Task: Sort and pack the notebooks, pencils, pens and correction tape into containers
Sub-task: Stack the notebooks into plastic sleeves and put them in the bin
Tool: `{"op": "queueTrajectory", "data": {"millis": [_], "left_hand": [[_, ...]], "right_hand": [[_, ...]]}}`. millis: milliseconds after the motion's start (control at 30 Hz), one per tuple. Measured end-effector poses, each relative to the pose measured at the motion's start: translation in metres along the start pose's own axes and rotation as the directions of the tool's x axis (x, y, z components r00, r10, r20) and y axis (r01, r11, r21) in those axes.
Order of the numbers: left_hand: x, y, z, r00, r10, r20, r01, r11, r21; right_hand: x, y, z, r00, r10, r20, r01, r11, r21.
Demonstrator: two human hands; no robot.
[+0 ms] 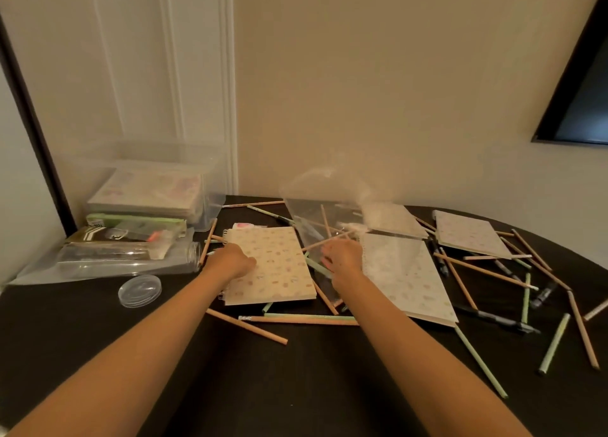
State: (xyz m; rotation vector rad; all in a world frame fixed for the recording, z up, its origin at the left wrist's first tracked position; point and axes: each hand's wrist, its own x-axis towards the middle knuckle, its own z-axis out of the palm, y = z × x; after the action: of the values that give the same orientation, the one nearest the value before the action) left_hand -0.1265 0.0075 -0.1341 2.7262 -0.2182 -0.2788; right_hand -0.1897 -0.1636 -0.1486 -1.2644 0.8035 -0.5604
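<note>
Both bare arms reach out over the dark table. The left hand lies on the left edge of a spiral notebook with a pale patterned cover, knuckles up and fingers bent down onto the cover beside the wire binding; I can't tell whether they grip the edge or only rest there. The right hand sits just right of that notebook, its fingers curled downward. A wooden pencil runs just past the fingertips, and a green pencil slants under the hand. Whether the fingers have hold of either one isn't clear. A crumpled clear plastic bag lies just beyond the hand.

A second notebook lies touching the right wrist, and a third lies toward the table's right edge, among loose pencils and black pens. At the back left corner stands a clear box with notebooks stacked inside. In front of it a clear jar lies on its side, its lid flat beside it.
</note>
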Motion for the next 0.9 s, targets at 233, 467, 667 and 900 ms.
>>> {"op": "queueTrajectory", "data": {"millis": [233,467,667,900], "left_hand": [[0.012,0.005,-0.004,0.99,-0.138,-0.035,0.095,0.826,-0.556],[0.013,0.033,-0.027,0.992,-0.108,-0.07,-0.015,0.445,-0.896],[-0.005,0.052,-0.047,0.991,-0.104,-0.089,-0.082,0.065,-0.995],[-0.008,0.057,-0.045,0.984,-0.056,-0.17,-0.153,0.228,-0.962]], "right_hand": [[0.01,0.002,-0.011,0.983,0.124,0.137,-0.12,0.992,-0.037],[0.012,-0.017,-0.011,0.992,0.111,0.059,-0.121,0.966,0.229],[0.007,-0.024,-0.005,0.986,0.051,0.161,-0.111,0.914,0.39],[-0.012,-0.013,0.026,0.884,0.105,0.455,-0.266,0.914,0.307]]}}
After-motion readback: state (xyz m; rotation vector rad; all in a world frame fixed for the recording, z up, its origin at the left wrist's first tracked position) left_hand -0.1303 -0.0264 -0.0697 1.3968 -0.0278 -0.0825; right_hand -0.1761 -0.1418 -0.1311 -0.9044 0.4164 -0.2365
